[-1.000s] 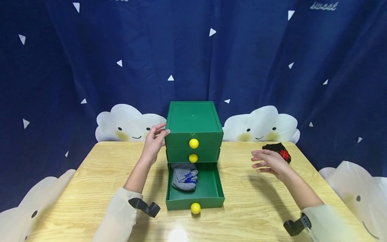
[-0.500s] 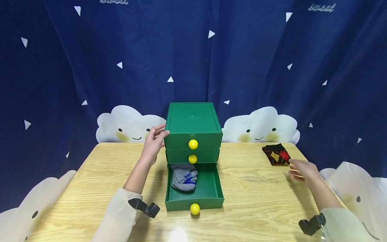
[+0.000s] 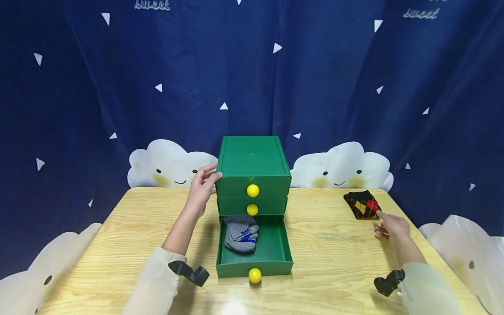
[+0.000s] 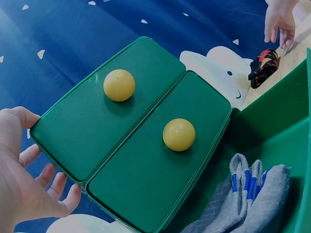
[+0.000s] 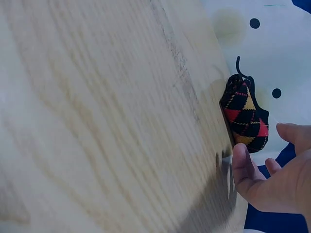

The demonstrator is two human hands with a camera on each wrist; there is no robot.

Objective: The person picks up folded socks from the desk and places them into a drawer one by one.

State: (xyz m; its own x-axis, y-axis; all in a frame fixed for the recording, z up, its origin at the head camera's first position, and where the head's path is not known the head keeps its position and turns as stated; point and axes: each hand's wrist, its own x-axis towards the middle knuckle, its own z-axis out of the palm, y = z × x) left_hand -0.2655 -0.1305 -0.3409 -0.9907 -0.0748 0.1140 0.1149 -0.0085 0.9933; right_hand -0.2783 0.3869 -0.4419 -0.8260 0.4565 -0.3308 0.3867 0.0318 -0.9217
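A small green drawer cabinet [image 3: 253, 155] with yellow ball knobs stands at mid-table, its bottom drawer [image 3: 271, 249] pulled out. Folded grey socks with blue marks [image 3: 241, 236] lie in that drawer's left part. My left hand [image 3: 201, 190] rests against the cabinet's upper left front corner, thumb at the edge and loosely bent fingers along the side. To the right, folded black argyle socks [image 3: 362, 204], with red and yellow diamonds, lie near the table's far right corner. My right hand [image 3: 395, 227] is just in front of them, thumb and fingers parted, fingertips close to the socks' near end.
The light wooden table [image 3: 327, 262] ends at a dark blue curtain [image 3: 252, 65] with white triangles and clouds. Two upper drawers stay closed above the bottom one, which juts toward the front. Black wrist mounts [image 3: 189, 272] sit on both sleeves.
My right hand has moved right from over the argyle socks, uncovering them, and is now lower at their near right end. The left hand keeps its place on the cabinet.
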